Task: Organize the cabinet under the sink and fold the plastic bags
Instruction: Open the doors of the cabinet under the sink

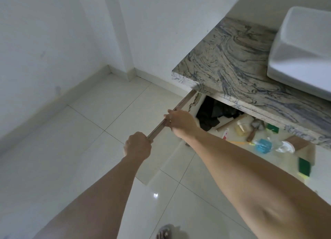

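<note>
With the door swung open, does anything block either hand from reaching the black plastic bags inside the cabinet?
Nothing visible does. Both the left hand and right hand grip the top edge of the open cabinet door. The black plastic bags lie just inside the opening, under the countertop, with open space before them.

A white rectangular basin point(302, 56) sits on the bench point(232, 63), a slab of veined grey, blue and beige stone running from the right edge of the view towards the corner of the room. Plain white walls point(44, 32) meet in that corner, with a low white skirting point(118, 72) along their foot. The floor point(80, 131) is laid with large glossy pale tiles, and a small bright light spot point(155, 195) reflects off one of them.
</note>
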The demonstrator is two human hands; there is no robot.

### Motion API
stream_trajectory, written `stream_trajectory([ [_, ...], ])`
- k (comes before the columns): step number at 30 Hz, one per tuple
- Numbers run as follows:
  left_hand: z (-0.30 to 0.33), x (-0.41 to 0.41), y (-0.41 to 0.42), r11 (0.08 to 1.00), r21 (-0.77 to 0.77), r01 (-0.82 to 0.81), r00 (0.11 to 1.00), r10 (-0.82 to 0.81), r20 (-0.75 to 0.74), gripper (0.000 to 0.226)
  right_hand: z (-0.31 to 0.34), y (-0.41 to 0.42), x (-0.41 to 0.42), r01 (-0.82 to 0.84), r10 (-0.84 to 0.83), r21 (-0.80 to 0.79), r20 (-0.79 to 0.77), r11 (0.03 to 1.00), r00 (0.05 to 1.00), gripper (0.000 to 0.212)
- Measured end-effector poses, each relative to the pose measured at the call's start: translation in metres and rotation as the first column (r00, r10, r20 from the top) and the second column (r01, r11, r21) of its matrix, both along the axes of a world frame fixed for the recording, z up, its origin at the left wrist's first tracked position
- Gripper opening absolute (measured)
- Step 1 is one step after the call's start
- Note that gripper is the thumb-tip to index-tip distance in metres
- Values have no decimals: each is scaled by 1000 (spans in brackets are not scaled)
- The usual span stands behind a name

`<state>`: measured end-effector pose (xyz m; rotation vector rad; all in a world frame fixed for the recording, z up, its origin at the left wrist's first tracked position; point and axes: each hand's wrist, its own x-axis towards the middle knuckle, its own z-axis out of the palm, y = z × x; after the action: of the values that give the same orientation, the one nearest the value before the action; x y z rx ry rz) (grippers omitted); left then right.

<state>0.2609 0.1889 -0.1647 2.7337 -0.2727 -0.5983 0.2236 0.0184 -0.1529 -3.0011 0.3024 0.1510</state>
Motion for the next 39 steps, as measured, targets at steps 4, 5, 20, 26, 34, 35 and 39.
stream_trajectory([
  [4, 2, 13, 5, 999, 18, 33, 999, -33, 23, 20, -6, 1, 6, 38, -40, 36, 57, 999, 998, 22],
  [5, 3, 14, 5, 999, 28, 37, 999, -38, 38, 18, -6, 1, 7, 40, -42, 40, 53, 998, 998, 20],
  [20, 26, 1, -34, 904, 96, 416, 825, -420, 378, 19, 18, -38, -35, 145, -123, 239, -105, 960, 987, 50],
  [26, 33, -18, -99, 690, 114, 715, 640, -711, 292, 39, 15, -96, -104, 432, -388, 244, -209, 869, 898, 49],
  [34, 9, -68, -195, 497, 164, 852, 514, -854, -82, 71, -7, -160, -210, 654, -593, 137, -315, 744, 741, 49],
  [35, 6, -75, -205, 483, 163, 860, 501, -860, -95, 73, -10, -167, -223, 674, -609, 132, -332, 727, 721, 52],
  [39, -6, -105, -241, 436, 167, 884, 457, -881, -122, 74, -25, -190, -275, 741, -664, 114, -370, 662, 650, 56],
])
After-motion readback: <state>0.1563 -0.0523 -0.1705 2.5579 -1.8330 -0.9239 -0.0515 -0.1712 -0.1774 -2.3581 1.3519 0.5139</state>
